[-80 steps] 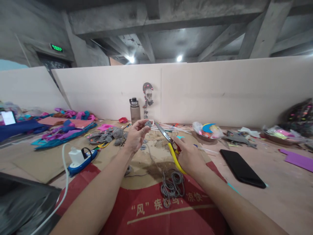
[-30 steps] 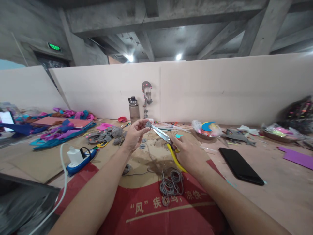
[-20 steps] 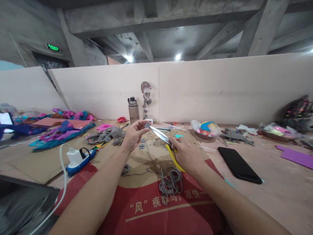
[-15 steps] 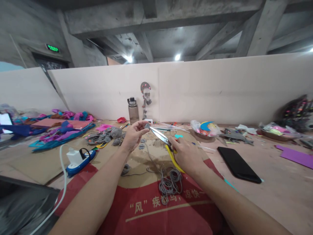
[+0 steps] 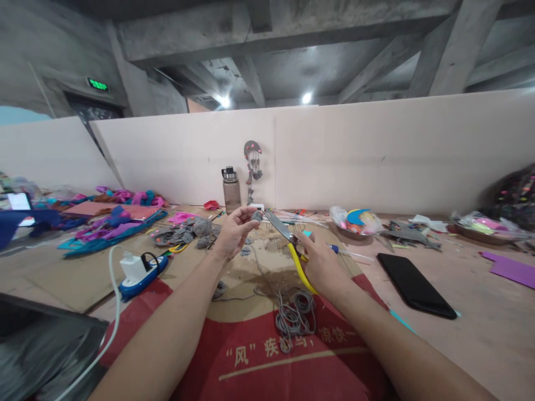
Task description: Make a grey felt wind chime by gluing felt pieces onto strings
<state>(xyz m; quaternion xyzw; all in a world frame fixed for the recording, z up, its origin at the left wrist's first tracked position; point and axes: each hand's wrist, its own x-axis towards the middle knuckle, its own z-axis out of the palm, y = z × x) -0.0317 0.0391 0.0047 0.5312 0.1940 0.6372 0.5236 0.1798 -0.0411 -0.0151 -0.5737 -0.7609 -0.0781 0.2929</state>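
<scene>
My left hand (image 5: 234,231) pinches a small grey felt piece (image 5: 258,216) between thumb and fingers, above the middle of the table. My right hand (image 5: 318,257) is closed around the yellow handles of a pair of scissors (image 5: 279,225). The blades point up and left, with their tips close beside the felt piece. Whether the tips touch it I cannot tell. Below the hands, a tangle of grey cord (image 5: 295,314) lies on a red and tan printed sheet (image 5: 251,373). Small grey pieces (image 5: 246,250) lie on the sheet behind my left hand.
A bottle (image 5: 231,189) stands at the back beside a grey moon-shaped hanging ornament (image 5: 252,149). Grey felt scraps (image 5: 178,233) and a blue power strip (image 5: 144,277) are on the left. On the right are a black phone (image 5: 416,285) and a bowl of wrapped pieces (image 5: 355,229).
The scissor blades have swung to a steeper angle and look more closed, their tips now beside the felt piece's upper edge. The whole view has shifted slightly.
</scene>
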